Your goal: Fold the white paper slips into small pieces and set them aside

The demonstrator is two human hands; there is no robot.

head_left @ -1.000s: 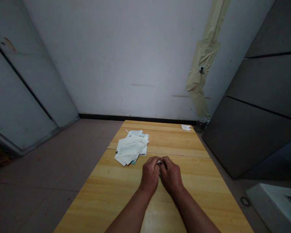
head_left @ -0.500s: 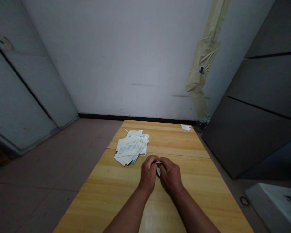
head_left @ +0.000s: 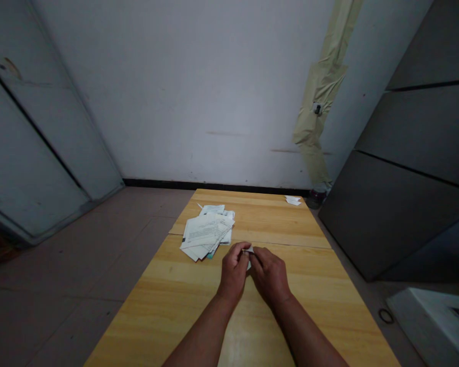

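A small folded piece of paper [head_left: 249,250] is pinched between my two hands, just above the middle of the wooden table [head_left: 168,306]. My left hand [head_left: 233,270] closes its thumb and fingers on the paper's left side. Opposite it, my right hand [head_left: 270,272] grips the right side, fingers curled. Most of the paper is hidden behind the fingers, so its full shape does not show. Ahead and to the left of my hands lies a loose pile of printed paper sheets [head_left: 204,232].
At the table's far right corner sit small white folded papers [head_left: 292,200]. A white wall [head_left: 176,102] stands behind the table. A grey cabinet [head_left: 413,214] rises on the right, with a white box [head_left: 432,321] on the floor near it.
My fingers have shifted slightly on the folded paper, and its visible part has changed shape. The paper pile and the white papers have stayed put.
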